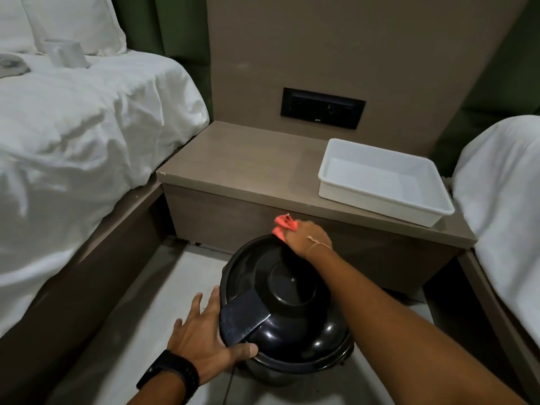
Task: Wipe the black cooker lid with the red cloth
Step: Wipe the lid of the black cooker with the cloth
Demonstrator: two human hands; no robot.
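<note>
White tray (327,182) on bedside table (239,165)

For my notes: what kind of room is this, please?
Probably a hotel bedroom: two beds with white bedding, one on the left and one on the right, a bedside table between them, and a socket panel in the wall above it.

Black cooker (285,311) down on the floor, between two white beds. Shiny black lid (289,287) on top of it. Right hand (308,236) at the far edge of the lid, closed around a red cloth (283,226) and pressing it there. Left hand (204,337) flat against the near left side of the cooker, fingers spread wide. Behind, a brown bedside table (239,162) with a white tray (382,182) on its right side.
</note>
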